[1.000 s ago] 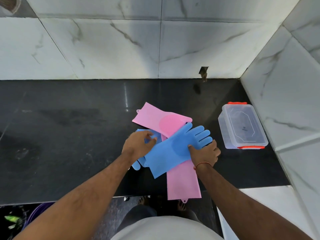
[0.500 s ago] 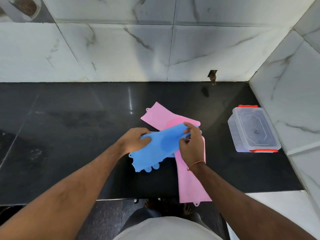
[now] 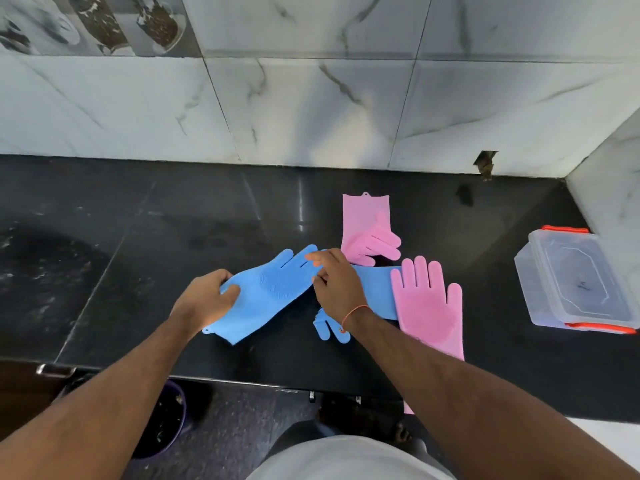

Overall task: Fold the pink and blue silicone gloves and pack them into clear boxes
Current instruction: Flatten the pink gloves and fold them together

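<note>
Beneath both hands stretches the black countertop (image 3: 138, 258), with a clear box (image 3: 568, 282), lid on and orange clips at both ends, standing well apart beyond the right hand near the side wall. Just right of the right wrist lies a flat pink glove (image 3: 429, 306), fingers pointing away, its cuff hanging over the counter edge; a second pink glove (image 3: 367, 230), folded over on itself, sits just past the right hand's fingertips. Between the hands spreads one blue glove (image 3: 266, 292), palm pad up. The left hand (image 3: 207, 299) is closed on its cuff side, thumb on top, while the right hand (image 3: 337, 287) pinches its fingertips. Another blue glove (image 3: 375, 289) runs under the right hand, its fingers poking out below the wrist.

The step in hand looks like folding the held blue glove. Done well, the fingers should come over squarely onto the cuff, edges matched, then get pressed flat, since springy silicone probably reopens.
</note>
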A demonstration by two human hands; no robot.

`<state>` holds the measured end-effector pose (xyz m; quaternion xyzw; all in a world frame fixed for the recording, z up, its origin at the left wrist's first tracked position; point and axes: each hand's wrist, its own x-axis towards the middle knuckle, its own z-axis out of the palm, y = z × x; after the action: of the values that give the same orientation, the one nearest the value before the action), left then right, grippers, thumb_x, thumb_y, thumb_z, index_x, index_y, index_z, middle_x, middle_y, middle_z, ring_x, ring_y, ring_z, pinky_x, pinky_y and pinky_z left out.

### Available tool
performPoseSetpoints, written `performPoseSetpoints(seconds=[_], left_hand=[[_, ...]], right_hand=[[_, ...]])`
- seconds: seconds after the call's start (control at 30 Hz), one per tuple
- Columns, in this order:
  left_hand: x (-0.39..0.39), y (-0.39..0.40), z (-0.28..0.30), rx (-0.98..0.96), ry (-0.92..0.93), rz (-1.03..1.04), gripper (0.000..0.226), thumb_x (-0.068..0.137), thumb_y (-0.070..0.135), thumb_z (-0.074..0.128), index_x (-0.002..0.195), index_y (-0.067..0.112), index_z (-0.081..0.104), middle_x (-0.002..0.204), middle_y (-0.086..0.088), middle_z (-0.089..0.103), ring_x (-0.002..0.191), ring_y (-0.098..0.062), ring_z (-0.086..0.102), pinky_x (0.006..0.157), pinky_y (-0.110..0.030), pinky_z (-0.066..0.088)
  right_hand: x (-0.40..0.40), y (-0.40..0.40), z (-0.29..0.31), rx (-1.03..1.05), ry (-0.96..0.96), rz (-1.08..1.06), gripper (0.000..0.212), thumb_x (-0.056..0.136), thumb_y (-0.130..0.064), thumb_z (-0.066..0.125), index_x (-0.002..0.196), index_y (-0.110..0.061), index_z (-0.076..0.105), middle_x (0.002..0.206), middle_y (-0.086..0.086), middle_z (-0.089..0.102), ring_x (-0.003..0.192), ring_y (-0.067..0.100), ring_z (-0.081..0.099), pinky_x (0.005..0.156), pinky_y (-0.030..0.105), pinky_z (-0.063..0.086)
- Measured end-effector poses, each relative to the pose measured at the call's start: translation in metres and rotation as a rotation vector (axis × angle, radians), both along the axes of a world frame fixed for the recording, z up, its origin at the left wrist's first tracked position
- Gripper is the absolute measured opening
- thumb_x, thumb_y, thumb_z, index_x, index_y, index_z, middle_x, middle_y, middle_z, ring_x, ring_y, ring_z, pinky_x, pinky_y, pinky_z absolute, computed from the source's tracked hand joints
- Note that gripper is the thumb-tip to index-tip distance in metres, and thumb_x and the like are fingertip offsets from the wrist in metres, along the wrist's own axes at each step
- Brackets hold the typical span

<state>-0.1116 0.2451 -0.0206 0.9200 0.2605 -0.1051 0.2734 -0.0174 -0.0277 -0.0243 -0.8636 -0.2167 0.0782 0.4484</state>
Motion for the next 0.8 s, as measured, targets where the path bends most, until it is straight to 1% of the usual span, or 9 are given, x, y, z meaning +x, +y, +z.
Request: performPoseSetpoints(seconds=[0.07, 0.17, 0.23, 0.3, 0.37, 0.47, 0.57, 0.67, 0.8], left_hand=[[-0.004, -0.004, -0.003, 0.074, 0.019, -0.028, 0.015, 0.097, 0.043, 0.06, 0.105, 0.033, 0.068, 0.106, 0.008, 0.077, 0.092, -0.016, 0.073, 0.078, -0.038, 0.06], [0.004, -0.025, -0.004, 0.254, -0.08, -0.126, 0.05, 0.097, 0.049, 0.068, 0.142, 0.028, 0.061, 0.148, 0.006, 0.061, 0.132, -0.026, 0.062, 0.106, -0.052, 0.053], [0.018, -0.047, -0.001, 0.289, -0.162, -0.182, 0.059, 0.098, 0.049, 0.069, 0.151, 0.028, 0.055, 0.155, 0.005, 0.054, 0.14, -0.03, 0.055, 0.113, -0.057, 0.047], [0.034, -0.074, -0.001, 0.211, -0.191, -0.252, 0.055, 0.1, 0.046, 0.066, 0.15, 0.029, 0.056, 0.15, 0.007, 0.059, 0.137, -0.027, 0.058, 0.111, -0.051, 0.047], [0.05, -0.106, -0.003, 0.051, -0.196, -0.286, 0.053, 0.101, 0.046, 0.067, 0.15, 0.029, 0.056, 0.143, 0.009, 0.063, 0.131, -0.022, 0.064, 0.105, -0.041, 0.052], [0.068, -0.149, -0.008, -0.101, -0.156, -0.287, 0.065, 0.098, 0.056, 0.069, 0.155, 0.03, 0.051, 0.135, 0.013, 0.07, 0.124, -0.014, 0.069, 0.098, -0.032, 0.052], [0.077, -0.174, -0.017, -0.07, -0.092, -0.358, 0.065, 0.096, 0.056, 0.07, 0.151, 0.025, 0.053, 0.105, 0.014, 0.07, 0.106, -0.017, 0.072, 0.091, -0.036, 0.057], [0.081, -0.178, -0.023, -0.048, -0.093, -0.38, 0.045, 0.1, 0.04, 0.069, 0.14, 0.019, 0.067, 0.101, 0.008, 0.07, 0.1, -0.019, 0.072, 0.087, -0.036, 0.057], [0.089, -0.171, -0.015, -0.106, -0.136, -0.364, 0.034, 0.1, 0.028, 0.069, 0.131, 0.02, 0.079, 0.098, 0.012, 0.075, 0.083, -0.002, 0.066, 0.076, -0.017, 0.052]], right_hand=[[-0.001, -0.007, -0.003, -0.031, 0.003, 0.007, 0.04, 0.097, 0.001, 0.065, 0.129, -0.023, 0.066, 0.123, -0.011, 0.056, 0.103, 0.004, 0.059, 0.096, 0.015, 0.052], [0.001, -0.032, -0.009, -0.066, -0.018, -0.036, 0.035, 0.098, -0.006, 0.068, 0.128, -0.023, 0.067, 0.124, -0.011, 0.059, 0.109, 0.007, 0.058, 0.102, 0.024, 0.051], [0.003, -0.055, -0.011, -0.132, -0.03, -0.079, 0.034, 0.097, -0.011, 0.069, 0.129, -0.023, 0.067, 0.126, -0.009, 0.059, 0.114, 0.012, 0.058, 0.105, 0.029, 0.05], [0.005, -0.08, -0.015, -0.226, -0.035, -0.133, 0.034, 0.097, -0.018, 0.069, 0.131, -0.022, 0.067, 0.129, -0.005, 0.059, 0.119, 0.017, 0.056, 0.105, 0.035, 0.05], [0.005, -0.105, -0.017, -0.374, -0.014, -0.186, 0.038, 0.097, -0.026, 0.067, 0.135, -0.022, 0.064, 0.135, -0.002, 0.057, 0.122, 0.022, 0.053, 0.104, 0.039, 0.05], [0.002, -0.136, -0.021, -0.574, 0.037, -0.214, 0.05, 0.099, -0.035, 0.064, 0.147, -0.023, 0.056, 0.144, 0.0, 0.054, 0.126, 0.024, 0.052, 0.104, 0.038, 0.05], [-0.005, -0.149, -0.025, -0.682, 0.033, -0.16, 0.056, 0.102, -0.038, 0.063, 0.154, -0.025, 0.048, 0.15, -0.001, 0.052, 0.128, 0.023, 0.051, 0.104, 0.038, 0.053], [-0.009, -0.149, -0.029, -0.724, -0.006, -0.125, 0.057, 0.103, -0.032, 0.061, 0.157, -0.029, 0.043, 0.153, -0.002, 0.05, 0.127, 0.023, 0.051, 0.099, 0.038, 0.057], [-0.008, -0.143, -0.032, -0.767, -0.026, -0.122, 0.06, 0.102, -0.022, 0.059, 0.158, -0.031, 0.041, 0.151, -0.001, 0.05, 0.122, 0.025, 0.051, 0.092, 0.04, 0.058]])
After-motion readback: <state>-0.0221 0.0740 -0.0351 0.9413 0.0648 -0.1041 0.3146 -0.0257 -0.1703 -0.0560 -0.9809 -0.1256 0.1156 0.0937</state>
